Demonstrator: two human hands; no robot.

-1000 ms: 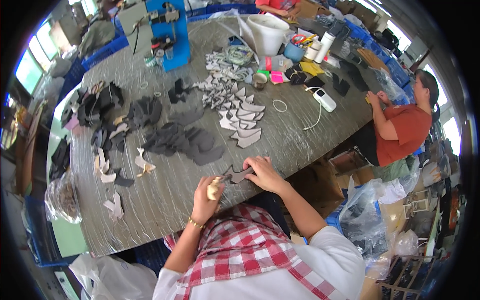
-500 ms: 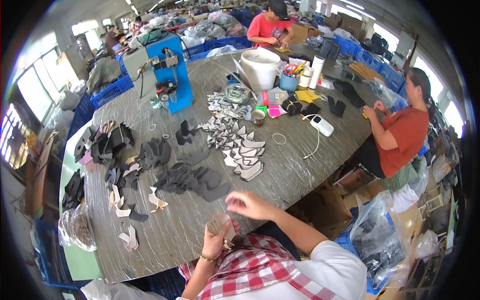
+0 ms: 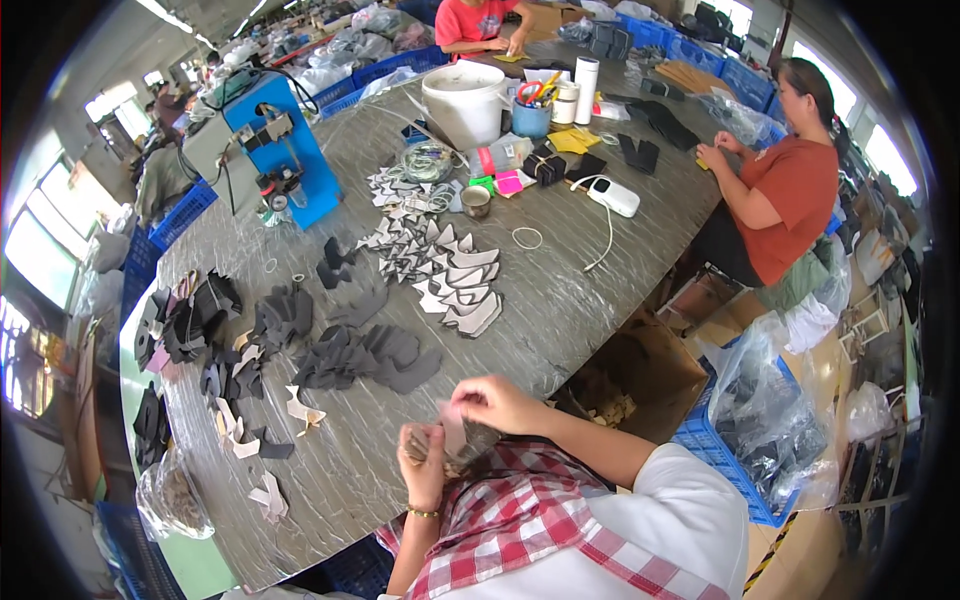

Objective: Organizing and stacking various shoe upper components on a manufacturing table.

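Observation:
Close to my body at the table's front edge, my left hand [image 3: 423, 468] is wrapped round a small stack of thin greyish-brown cut pieces [image 3: 416, 446]. Beside it, my right hand [image 3: 497, 404] pinches the top of a pale pinkish piece [image 3: 454, 430], slightly blurred, right by the stack. Whether that piece is fully apart from the stack I cannot tell. Beyond my hands lies a spread heap of dark grey cut pieces [image 3: 365, 358]. Farther off are overlapping rows of white-faced, dark-edged pieces [image 3: 465, 285].
A blue press-like machine [image 3: 285, 150] stands at the far left. At the back are a white bucket [image 3: 463, 105] and a blue cup of tools [image 3: 531, 120]. A white device with a cable [image 3: 613, 197] lies right. Two co-workers [image 3: 790, 190] work across the table. A blue crate [image 3: 745, 450] stands right.
My right hand has come down and closed on a pale piece beside the stack; before, it hovered above it. The view has shifted a little.

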